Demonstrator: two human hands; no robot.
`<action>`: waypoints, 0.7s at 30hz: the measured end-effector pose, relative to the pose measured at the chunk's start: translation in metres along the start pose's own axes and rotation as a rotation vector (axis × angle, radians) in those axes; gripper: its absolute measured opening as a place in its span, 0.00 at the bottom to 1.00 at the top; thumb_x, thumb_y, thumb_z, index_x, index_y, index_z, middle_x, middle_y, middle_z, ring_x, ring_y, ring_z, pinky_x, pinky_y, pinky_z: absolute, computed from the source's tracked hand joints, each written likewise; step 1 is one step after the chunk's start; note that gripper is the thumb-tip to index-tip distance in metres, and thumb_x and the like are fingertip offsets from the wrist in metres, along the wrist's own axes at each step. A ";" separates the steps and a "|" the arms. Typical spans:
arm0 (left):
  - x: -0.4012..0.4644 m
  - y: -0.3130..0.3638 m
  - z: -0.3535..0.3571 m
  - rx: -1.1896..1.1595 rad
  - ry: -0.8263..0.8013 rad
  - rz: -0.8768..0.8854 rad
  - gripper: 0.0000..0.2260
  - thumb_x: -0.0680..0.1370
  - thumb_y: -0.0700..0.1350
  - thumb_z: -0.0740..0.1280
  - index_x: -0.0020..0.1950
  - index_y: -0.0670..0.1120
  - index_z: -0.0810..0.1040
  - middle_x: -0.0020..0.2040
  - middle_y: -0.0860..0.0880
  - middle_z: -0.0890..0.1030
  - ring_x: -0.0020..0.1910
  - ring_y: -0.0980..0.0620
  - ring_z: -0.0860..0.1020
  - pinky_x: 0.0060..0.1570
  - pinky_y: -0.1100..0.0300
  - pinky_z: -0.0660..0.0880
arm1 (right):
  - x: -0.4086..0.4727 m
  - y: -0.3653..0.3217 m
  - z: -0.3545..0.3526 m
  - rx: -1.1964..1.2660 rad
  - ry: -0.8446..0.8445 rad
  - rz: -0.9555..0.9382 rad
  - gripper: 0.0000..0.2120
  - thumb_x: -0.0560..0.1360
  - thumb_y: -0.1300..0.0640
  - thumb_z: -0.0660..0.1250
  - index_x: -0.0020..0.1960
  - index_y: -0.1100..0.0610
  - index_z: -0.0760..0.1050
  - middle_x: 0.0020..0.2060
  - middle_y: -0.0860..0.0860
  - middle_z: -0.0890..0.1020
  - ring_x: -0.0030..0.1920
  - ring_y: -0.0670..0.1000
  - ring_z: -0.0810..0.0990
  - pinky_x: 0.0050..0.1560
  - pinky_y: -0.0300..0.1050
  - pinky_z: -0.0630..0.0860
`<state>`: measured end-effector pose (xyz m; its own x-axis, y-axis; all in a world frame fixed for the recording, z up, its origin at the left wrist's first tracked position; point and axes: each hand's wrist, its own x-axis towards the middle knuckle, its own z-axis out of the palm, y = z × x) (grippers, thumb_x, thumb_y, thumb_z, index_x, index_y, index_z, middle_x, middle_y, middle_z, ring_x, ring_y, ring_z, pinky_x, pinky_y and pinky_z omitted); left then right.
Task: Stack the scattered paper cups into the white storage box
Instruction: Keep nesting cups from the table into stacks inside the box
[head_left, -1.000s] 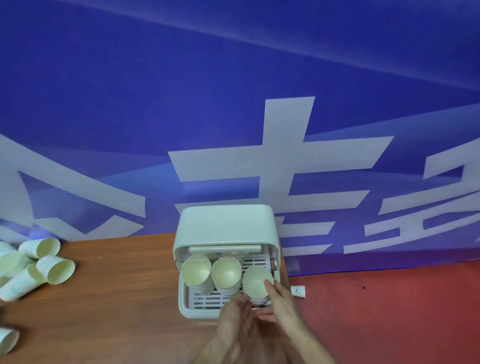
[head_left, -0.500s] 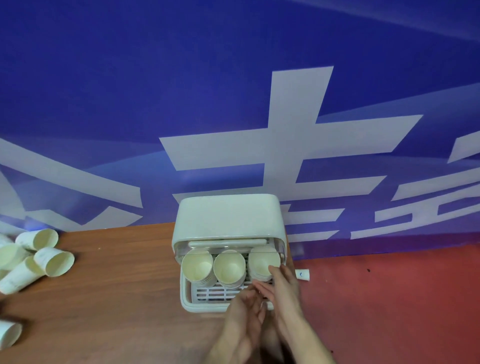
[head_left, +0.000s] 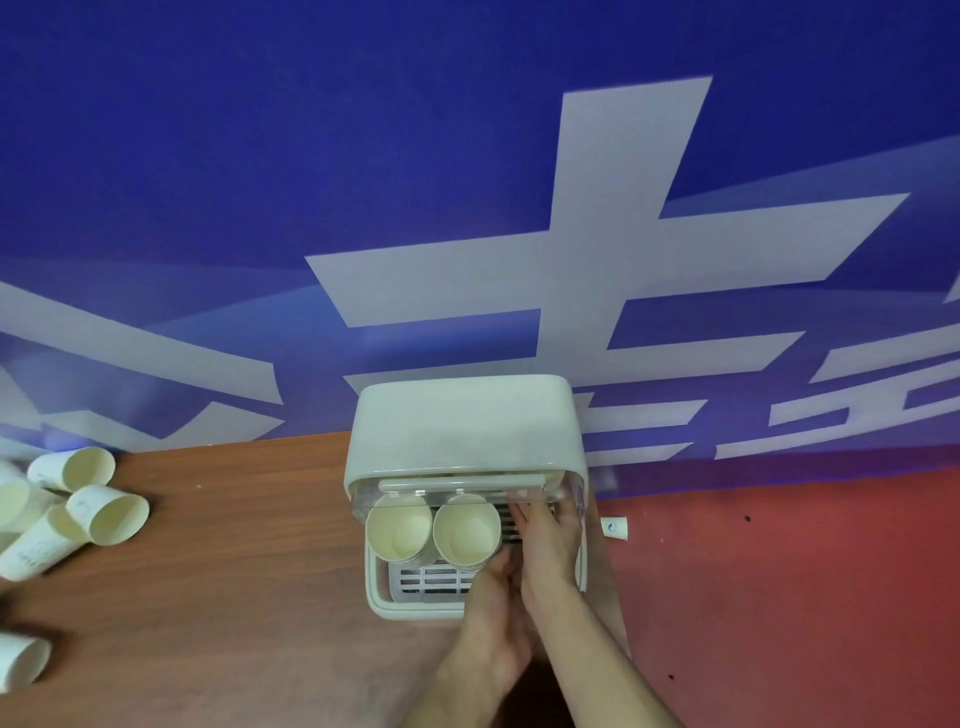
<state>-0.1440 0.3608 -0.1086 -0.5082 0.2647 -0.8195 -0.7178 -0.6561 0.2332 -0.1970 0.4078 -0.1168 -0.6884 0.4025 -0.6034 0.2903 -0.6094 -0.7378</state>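
The white storage box (head_left: 462, 426) stands at the back of the wooden table (head_left: 234, 597), its clear front flap raised. Two stacks of paper cups lie on the slatted tray with their mouths toward me: the left stack (head_left: 399, 530) and the middle stack (head_left: 466, 530). My right hand (head_left: 548, 545) reaches into the right side of the box with straight fingers and hides what is behind it. Below the middle stack, my left hand (head_left: 488, 608) lies at the tray's front edge, close against my right hand. Several loose cups (head_left: 111, 514) lie on their sides at the table's far left.
A blue banner with white characters (head_left: 623, 234) hangs directly behind the box. To the right of the table's edge is a red floor (head_left: 779, 597), with a small white item (head_left: 615, 527) just beside the box. One more cup (head_left: 21, 662) lies at the lower left edge.
My right hand has gone deeper into the box's right side, and the right stack of cups seen earlier is now hidden behind it. My left hand stayed at the tray's front.
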 end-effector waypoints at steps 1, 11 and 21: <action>0.001 0.000 -0.001 -0.005 0.014 -0.002 0.20 0.81 0.48 0.57 0.65 0.37 0.77 0.54 0.38 0.81 0.43 0.43 0.81 0.47 0.51 0.77 | 0.002 0.000 0.000 -0.050 0.007 -0.008 0.19 0.76 0.66 0.65 0.65 0.54 0.74 0.58 0.56 0.81 0.52 0.54 0.83 0.59 0.52 0.78; -0.001 -0.001 -0.009 0.026 0.012 0.087 0.13 0.81 0.43 0.57 0.58 0.38 0.78 0.43 0.43 0.82 0.38 0.49 0.81 0.41 0.57 0.77 | 0.005 -0.002 -0.012 -0.199 -0.073 0.009 0.16 0.77 0.57 0.68 0.65 0.51 0.75 0.50 0.51 0.84 0.50 0.50 0.83 0.55 0.48 0.78; -0.048 0.000 -0.044 0.356 -0.072 0.178 0.12 0.79 0.39 0.65 0.59 0.34 0.80 0.57 0.36 0.82 0.60 0.41 0.79 0.67 0.47 0.71 | -0.084 -0.017 -0.041 -0.477 0.032 -0.384 0.07 0.77 0.66 0.65 0.46 0.55 0.77 0.41 0.43 0.79 0.44 0.45 0.76 0.41 0.27 0.67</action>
<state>-0.0987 0.3172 -0.0919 -0.6623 0.2258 -0.7144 -0.7291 -0.4139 0.5451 -0.1171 0.4120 -0.0658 -0.7847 0.5575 -0.2711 0.2962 -0.0471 -0.9540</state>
